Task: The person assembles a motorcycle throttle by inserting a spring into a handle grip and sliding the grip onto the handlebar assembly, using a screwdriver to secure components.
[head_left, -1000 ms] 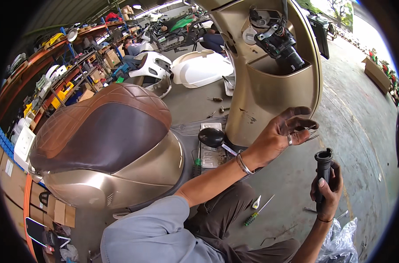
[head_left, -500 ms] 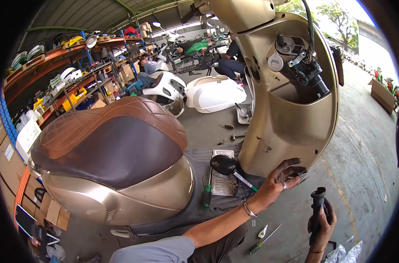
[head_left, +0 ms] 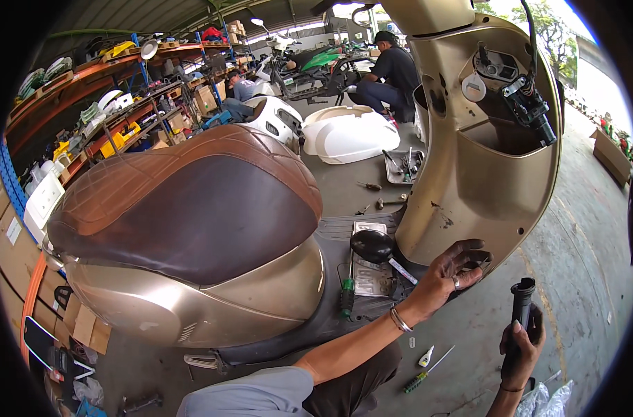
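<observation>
Since the earlier frame the left hand (head_left: 447, 272) has dropped to the gold scooter's leg shield (head_left: 469, 187), fingers spread on its lower edge; the right hand (head_left: 519, 344) clenches a black handlebar grip (head_left: 519, 313) upright, nearby; refitting it seemingly awaits, requiring a reach upward.

I'm in a scooter repair workshop: a stripped gold scooter (head_left: 212, 278) by my left hand (head_left: 448, 274), parts shelves (head_left: 115, 118) far beyond it.
</observation>
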Demonstrator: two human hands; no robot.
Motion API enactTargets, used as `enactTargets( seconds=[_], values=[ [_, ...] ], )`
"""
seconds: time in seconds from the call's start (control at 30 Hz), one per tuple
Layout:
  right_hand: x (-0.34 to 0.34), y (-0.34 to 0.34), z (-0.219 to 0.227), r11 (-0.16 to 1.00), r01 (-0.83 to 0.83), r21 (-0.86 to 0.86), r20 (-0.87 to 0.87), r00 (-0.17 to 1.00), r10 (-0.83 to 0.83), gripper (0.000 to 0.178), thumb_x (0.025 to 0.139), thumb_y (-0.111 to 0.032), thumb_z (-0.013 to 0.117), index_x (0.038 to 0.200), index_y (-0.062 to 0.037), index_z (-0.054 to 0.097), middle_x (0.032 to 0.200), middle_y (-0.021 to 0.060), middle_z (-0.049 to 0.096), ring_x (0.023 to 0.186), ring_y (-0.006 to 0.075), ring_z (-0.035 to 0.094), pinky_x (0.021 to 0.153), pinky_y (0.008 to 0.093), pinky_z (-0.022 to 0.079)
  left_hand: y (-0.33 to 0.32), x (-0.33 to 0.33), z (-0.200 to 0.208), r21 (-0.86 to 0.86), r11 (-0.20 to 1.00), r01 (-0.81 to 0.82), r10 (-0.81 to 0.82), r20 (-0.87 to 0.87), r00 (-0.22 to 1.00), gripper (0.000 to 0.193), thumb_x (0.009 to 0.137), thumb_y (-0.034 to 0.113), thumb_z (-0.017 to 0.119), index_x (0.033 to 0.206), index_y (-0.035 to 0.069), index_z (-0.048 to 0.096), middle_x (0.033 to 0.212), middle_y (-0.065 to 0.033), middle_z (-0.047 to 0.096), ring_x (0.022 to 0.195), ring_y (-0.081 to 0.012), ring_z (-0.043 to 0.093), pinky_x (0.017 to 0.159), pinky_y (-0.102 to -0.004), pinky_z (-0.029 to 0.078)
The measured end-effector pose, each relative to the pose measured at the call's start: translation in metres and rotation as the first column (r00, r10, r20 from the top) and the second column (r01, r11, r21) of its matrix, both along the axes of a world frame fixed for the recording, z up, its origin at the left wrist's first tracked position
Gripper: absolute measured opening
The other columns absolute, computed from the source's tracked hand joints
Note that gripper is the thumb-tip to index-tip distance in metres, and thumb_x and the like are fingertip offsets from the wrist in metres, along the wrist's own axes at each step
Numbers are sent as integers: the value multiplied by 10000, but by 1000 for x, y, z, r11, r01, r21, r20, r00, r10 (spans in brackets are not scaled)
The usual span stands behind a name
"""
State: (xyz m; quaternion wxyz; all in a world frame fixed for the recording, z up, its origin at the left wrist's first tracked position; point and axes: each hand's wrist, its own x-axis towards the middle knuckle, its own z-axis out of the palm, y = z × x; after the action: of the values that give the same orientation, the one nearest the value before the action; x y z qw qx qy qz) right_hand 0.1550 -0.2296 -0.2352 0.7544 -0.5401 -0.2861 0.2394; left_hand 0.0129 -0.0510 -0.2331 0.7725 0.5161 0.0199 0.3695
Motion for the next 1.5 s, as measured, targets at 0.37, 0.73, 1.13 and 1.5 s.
enactTargets(
  seconds=[0.37, 0.73, 1.13, 1.5],
  values=[
    [3, -7, 20, 991, 130, -43, 17, 991, -129, 483, 851, -228, 716, 1204, 78, 596, 905, 101, 639, 680, 138, 579, 550, 252, 427, 15, 6, 45, 275, 960, -56, 113, -196, 974, 411, 883, 109, 715, 1269, 31, 597, 1154, -45, 673, 978, -116, 634, 877, -258, 507],
    [18, -48, -21, 977, 127, 173, -231, 969, -85, 487, 827, -137, 745, 1221, 81, 558, 965, 165, 656, 712, 201, 626, 574, 293, 461, -19, 15, 0, 191, 970, 151, -136, -88, 987, 400, 858, -54, 688, 1242, -44, 579, 1205, -106, 642, 1002, -116, 614, 922, -255, 490],
    [10, -15, -22, 963, 233, 138, -186, 961, -205, 430, 881, -157, 701, 1195, 97, 554, 908, 116, 628, 675, 139, 568, 534, 258, 418, -9, 13, 0, 213, 972, 94, -44, -229, 972, 413, 849, 73, 748, 1217, -48, 604, 1114, -110, 692, 967, -121, 653, 910, -255, 499],
    [15, -19, -29, 956, 281, 88, -112, 956, -271, 426, 853, -168, 739, 1174, 71, 593, 890, 98, 618, 651, 119, 559, 530, 238, 415, -8, 19, -11, 313, 940, 136, -11, -368, 930, 341, 870, 73, 730, 1188, -15, 644, 1059, -68, 706, 946, -92, 645, 863, -225, 495]
  ],
)
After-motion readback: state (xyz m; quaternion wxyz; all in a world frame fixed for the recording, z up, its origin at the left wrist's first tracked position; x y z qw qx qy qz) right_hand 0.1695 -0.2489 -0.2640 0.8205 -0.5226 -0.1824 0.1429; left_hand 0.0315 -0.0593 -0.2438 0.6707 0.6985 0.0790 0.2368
